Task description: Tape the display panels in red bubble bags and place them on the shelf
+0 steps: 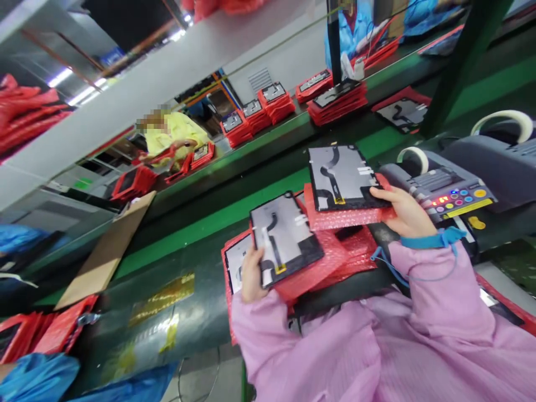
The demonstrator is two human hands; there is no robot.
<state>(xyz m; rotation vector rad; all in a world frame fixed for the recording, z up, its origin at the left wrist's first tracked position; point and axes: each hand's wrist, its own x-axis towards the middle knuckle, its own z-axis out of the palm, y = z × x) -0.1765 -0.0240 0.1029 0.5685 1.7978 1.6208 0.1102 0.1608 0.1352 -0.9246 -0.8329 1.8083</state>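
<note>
My left hand (252,274) is closed on the near left edge of a display panel (288,234), grey-backed with a black border, a black ribbon cable and a yellow-marked connector. My right hand (404,209) grips the right edge of a second display panel (341,173) of the same kind, its thumb on top. A pink bubble-wrap bag (347,219) lies under that second panel, seemingly held with it. Below both hands is a pile of red bubble-wrap bags (355,251). Another panel (238,259) shows on red wrap at the left of my left hand.
Right of my hands stands a grey tape dispenser (444,184) with lit buttons and a tape roll. Stacks of red-wrapped panels (276,103) line the far shelf. A cardboard strip (109,248) crosses the bench at left. Co-workers in yellow (176,134) and blue (355,33) sit opposite.
</note>
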